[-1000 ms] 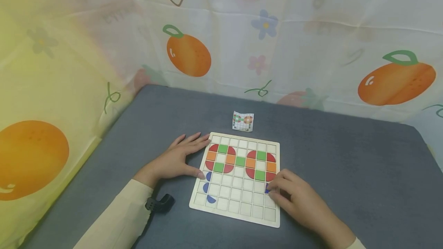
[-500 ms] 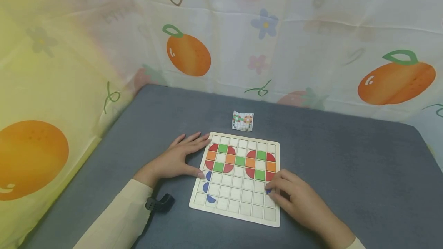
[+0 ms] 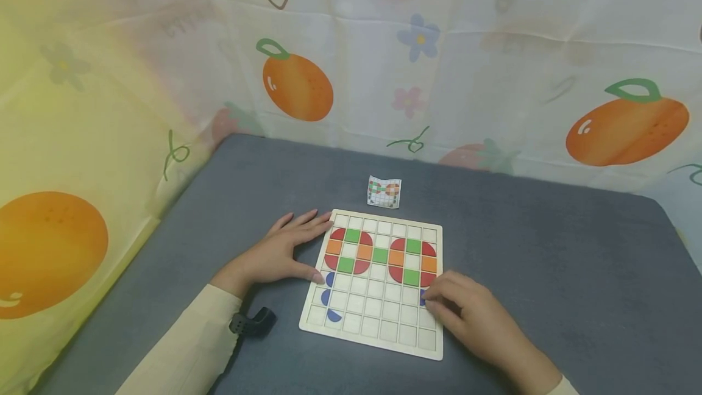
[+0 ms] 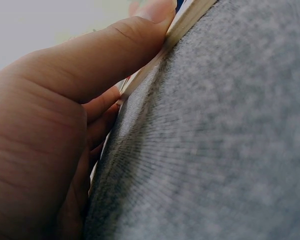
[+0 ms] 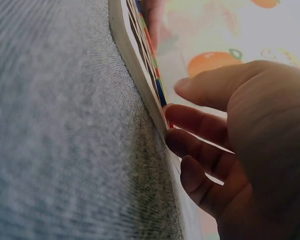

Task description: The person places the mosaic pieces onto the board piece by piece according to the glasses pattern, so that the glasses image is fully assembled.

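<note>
A square wooden board with a grid of recessed cells lies on the table. Red quarter-circle tiles with green and orange square tiles form two rounded shapes in its upper half, joined by a green square tile. Three blue part-round tiles sit in the left column. My left hand rests spread along the left edge, its thumb on the rim. At the right edge, my right hand touches a blue tile with bent fingertips. In the right wrist view, its thumb stands apart from the index finger.
A small pattern card lies behind the board, printed with a similar design. Grey cloth covers the table. Fruit-printed curtains hang behind it and at the left. A black band is around the left wrist.
My right fingertips first shifted over the blue tile, covering more of it, then drew back slightly so more blue shows. The left hand stays in place.
</note>
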A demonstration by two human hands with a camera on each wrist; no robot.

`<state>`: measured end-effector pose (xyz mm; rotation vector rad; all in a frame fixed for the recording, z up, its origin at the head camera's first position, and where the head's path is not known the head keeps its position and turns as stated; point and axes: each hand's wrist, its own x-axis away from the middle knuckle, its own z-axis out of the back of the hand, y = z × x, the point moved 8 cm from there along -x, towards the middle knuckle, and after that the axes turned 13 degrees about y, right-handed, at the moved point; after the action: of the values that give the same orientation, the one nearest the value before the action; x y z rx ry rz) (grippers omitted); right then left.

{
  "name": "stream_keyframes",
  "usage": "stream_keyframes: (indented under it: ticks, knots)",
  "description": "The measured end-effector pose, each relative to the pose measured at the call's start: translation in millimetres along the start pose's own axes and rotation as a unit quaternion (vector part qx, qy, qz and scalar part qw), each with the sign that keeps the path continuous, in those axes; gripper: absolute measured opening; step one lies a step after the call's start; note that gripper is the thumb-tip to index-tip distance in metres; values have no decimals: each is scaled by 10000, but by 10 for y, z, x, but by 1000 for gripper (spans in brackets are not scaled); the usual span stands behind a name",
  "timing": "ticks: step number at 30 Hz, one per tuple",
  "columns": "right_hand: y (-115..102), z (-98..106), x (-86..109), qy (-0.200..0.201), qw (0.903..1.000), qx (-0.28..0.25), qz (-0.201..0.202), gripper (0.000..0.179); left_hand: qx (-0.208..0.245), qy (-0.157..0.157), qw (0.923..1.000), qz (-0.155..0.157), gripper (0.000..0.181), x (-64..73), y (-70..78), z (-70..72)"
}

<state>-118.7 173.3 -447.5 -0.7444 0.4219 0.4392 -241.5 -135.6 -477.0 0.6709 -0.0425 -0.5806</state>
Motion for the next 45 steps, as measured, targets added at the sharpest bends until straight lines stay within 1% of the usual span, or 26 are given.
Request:
stream_keyframes:
  ticks: [2,5,7,9,12,14,16,18,20,22,24,25,27,29,30,31,32,34,36,37,39,41,43,45]
  knots:
    - [19,0,3,-25,9999,-96,-139,35,-7,-5,10000,-5,113,0,2,1]
    - [29,17,4,-33,9991,-336,-237,33,-16,-2,10000,5,113,1,4,6]
    - [37,52,-1,25,9977,-584,-337,29,-21,1,10000,14,113,2,6,9]
    - [56,105,-7,120,9942,-933,-525,24,-20,7,10000,25,113,3,8,12]
    - [103,198,-6,215,9808,-1674,-973,19,-22,12,10000,13,113,3,13,12]
    - [135,271,5,276,9700,-2121,-1155,22,-17,18,10000,2,113,4,15,12]
    - [165,347,20,323,9596,-2520,-1208,30,-8,21,10000,-13,113,6,16,10]
    - [211,418,46,376,9520,-2790,-1200,38,11,24,10000,-26,113,9,15,6]
    - [264,477,85,354,9456,-3006,-1196,45,40,21,10000,-34,113,11,13,2]
    - [332,524,148,313,9403,-3140,-1276,49,62,22,10000,-36,113,12,10,-3]
    - [402,576,222,218,9388,-3172,-1325,52,73,24,10000,-39,113,11,7,-6]
    - [446,600,263,172,9383,-3146,-1429,53,74,24,10000,-37,112,10,5,-7]
    - [545,651,353,101,9363,-3094,-1658,53,74,29,10000,-34,112,7,4,-6]
    - [657,696,444,-4,9340,-2956,-2005,54,68,31,10000,-35,112,4,4,-4]
    - [716,720,492,-30,9332,-2831,-2213,52,67,32,10000,-33,112,2,3,-3]
    - [763,746,536,-72,9348,-2684,-2325,50,69,28,10000,-30,112,2,4,-4]
    - [800,771,577,-145,9369,-2565,-2373,46,57,16,10000,-14,113,1,1,-5]
    - [868,799,651,-292,9377,-2374,-2519,39,55,11,10000,-15,113,1,2,-4]
    - [907,819,695,-434,9394,-2277,-2527,35,62,8,10000,-16,113,2,4,0]
    - [919,817,710,-512,9386,-2276,-2540,35,61,9,10000,-22,113,3,7,2]
    - [961,792,747,-653,9340,-2176,-2757,35,54,-2,10000,-27,113,4,10,3]
    - [984,763,755,-803,9333,-2013,-2863,37,46,-5,10000,-11,113,9,5,4]
    - [989,731,758,-967,9350,-1870,-2855,40,31,3,10000,-10,113,12,0,3]
    - [971,706,747,-1132,9409,-1759,-2663,40,33,15,10000,4,113,15,-3,5]
